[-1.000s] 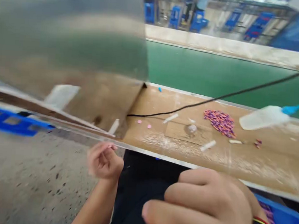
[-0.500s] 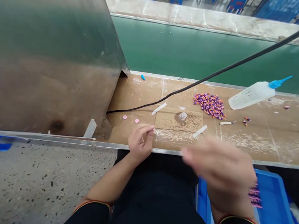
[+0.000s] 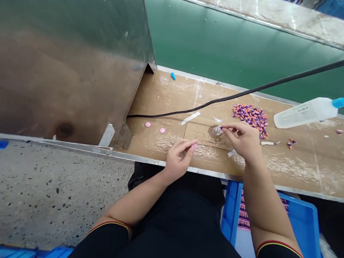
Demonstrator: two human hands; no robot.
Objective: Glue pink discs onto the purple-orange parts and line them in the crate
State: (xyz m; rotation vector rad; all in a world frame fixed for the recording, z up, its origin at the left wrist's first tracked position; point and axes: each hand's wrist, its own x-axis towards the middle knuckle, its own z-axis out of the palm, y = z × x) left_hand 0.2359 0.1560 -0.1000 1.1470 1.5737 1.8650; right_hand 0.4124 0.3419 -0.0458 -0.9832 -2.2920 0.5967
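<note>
Pink disc (image 3: 193,147), held in a narrow pinch between the thumb and forefinger of the left hand (image 3: 178,159) just above the cardboard-covered workbench (image 3: 159,91), the other fingers curled in. Right hand (image 3: 243,142): fingertips (image 3: 229,129) drawn narrowly together on a small purple-tipped piece (image 3: 220,128), directly over a small clear cup (image 3: 214,131) on a stained cardboard patch (image 3: 205,137); whether the piece touches the cup cannot be told.

Around the hands: two further pink discs (image 3: 148,124) lie apart on the bench, left of the patch. A heap of purple-and-orange pieces (image 3: 250,119) lies just beyond the right hand, and a squeeze bottle with a blue nozzle (image 3: 304,113) lies on its side to the right. White paper strips (image 3: 190,117) and a small blue cone (image 3: 173,76) lie on the bench, with a black cable (image 3: 221,98) passing above it.

Beyond: a green conveyor belt (image 3: 239,43) and a steel panel (image 3: 62,58). Below the bench edge: a blue plastic crate (image 3: 300,228) holding pink-and-purple strips (image 3: 244,212), and a speckled terrazzo floor (image 3: 52,191).
</note>
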